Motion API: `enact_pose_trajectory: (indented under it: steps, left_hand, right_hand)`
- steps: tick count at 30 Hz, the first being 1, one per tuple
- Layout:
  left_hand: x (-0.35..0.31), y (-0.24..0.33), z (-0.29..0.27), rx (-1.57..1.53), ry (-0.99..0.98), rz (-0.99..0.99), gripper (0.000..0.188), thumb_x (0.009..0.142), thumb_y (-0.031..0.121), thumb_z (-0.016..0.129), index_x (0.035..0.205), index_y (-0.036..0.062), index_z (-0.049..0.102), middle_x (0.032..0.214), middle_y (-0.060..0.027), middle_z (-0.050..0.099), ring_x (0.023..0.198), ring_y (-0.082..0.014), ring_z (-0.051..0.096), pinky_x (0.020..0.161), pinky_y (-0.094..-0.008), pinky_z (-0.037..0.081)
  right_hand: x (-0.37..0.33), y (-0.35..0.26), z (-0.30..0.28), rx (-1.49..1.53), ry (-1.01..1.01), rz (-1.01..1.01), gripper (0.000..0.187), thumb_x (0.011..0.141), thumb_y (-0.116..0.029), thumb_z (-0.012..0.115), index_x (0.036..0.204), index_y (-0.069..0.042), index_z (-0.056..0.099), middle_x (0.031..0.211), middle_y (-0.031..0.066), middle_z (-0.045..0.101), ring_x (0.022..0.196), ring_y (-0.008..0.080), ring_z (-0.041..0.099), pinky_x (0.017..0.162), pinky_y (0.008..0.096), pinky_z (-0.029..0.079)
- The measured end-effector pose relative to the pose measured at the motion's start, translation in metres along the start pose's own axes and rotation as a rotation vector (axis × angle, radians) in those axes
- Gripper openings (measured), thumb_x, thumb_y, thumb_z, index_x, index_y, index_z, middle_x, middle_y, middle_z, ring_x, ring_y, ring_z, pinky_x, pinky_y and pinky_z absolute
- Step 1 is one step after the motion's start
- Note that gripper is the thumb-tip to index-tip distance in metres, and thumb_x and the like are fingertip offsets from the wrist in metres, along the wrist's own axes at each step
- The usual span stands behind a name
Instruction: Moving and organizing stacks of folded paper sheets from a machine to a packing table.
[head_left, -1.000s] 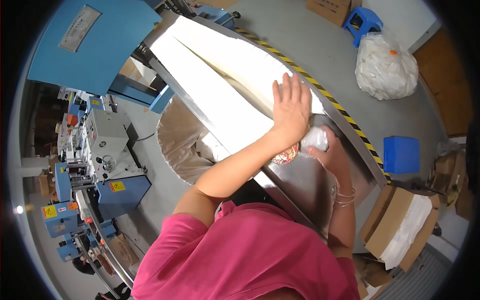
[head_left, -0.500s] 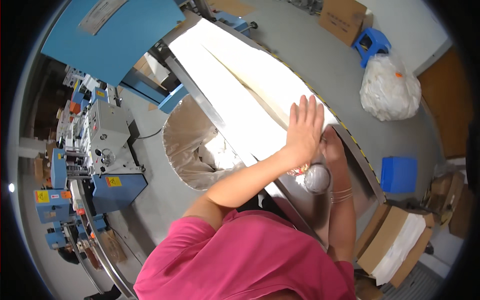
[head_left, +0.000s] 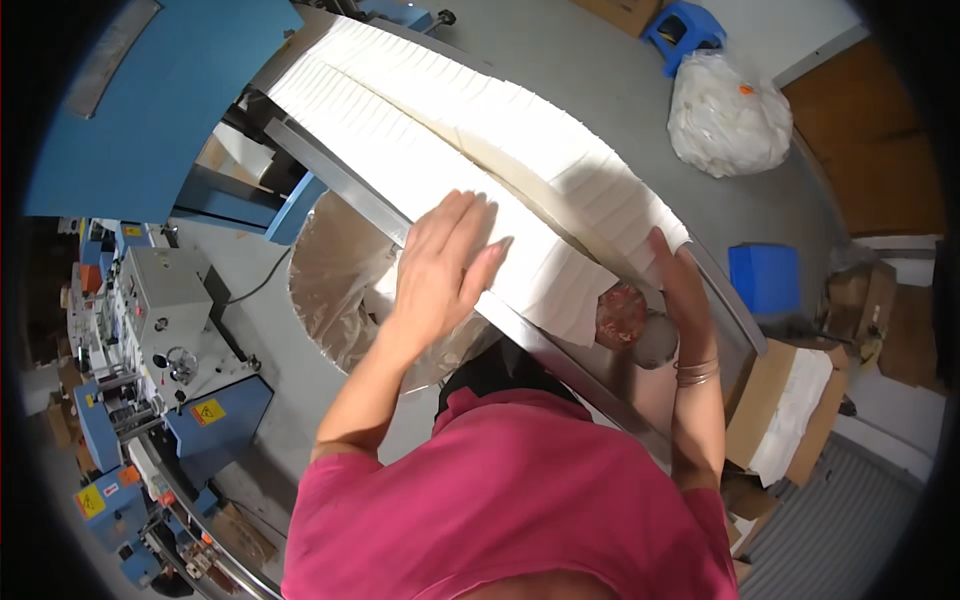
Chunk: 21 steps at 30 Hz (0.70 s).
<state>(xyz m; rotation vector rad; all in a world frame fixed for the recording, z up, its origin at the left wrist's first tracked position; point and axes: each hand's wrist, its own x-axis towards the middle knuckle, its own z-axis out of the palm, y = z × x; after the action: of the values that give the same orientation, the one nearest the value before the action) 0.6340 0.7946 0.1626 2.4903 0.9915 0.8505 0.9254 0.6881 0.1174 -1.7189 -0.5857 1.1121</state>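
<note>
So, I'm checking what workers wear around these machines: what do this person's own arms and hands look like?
The left hand and right hand wear no gloves. A bright pink fabric top has short sleeves, leaving both forearms uncovered. Thin, shiny metallic bangles circle the right forearm near the wrist; their exact number is hard to tell.

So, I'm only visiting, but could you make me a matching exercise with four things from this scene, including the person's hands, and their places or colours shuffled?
Things:
1. Stool
2. Left hand
3. Stuffed bag
4. Right hand

Places or colours:
A. At the lower end of the right white row
B. Whitish
C. Blue
D. On the left white row

Right pairs: 1-C, 2-D, 3-B, 4-A.
</note>
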Motion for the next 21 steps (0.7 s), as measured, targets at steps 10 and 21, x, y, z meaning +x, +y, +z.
enact_pose_trajectory:
  steps: [10,21]
  left_hand:
    - [0.089,-0.065,0.067,0.255,-0.269,0.141,0.079,0.086,0.062,0.040,0.136,0.0011,0.036,0.141,-0.0277,0.027,0.134,-0.0407,0.020,0.110,-0.0469,0.015]
    - [0.094,-0.070,0.048,0.104,-0.267,0.171,0.056,0.090,0.041,0.047,0.126,-0.0017,0.041,0.133,-0.0250,0.037,0.125,-0.0378,0.034,0.103,-0.0458,0.027]
  right_hand:
    - [0.004,-0.011,0.021,-0.056,0.059,0.005,0.042,0.086,-0.023,0.063,0.121,-0.002,0.053,0.110,0.0040,0.060,0.098,0.0130,0.054,0.087,0.0281,0.042]
    - [-0.002,0.003,0.022,-0.142,0.126,0.018,0.050,0.082,-0.031,0.067,0.117,0.002,0.054,0.107,0.0107,0.061,0.098,0.0163,0.055,0.087,0.0301,0.042]
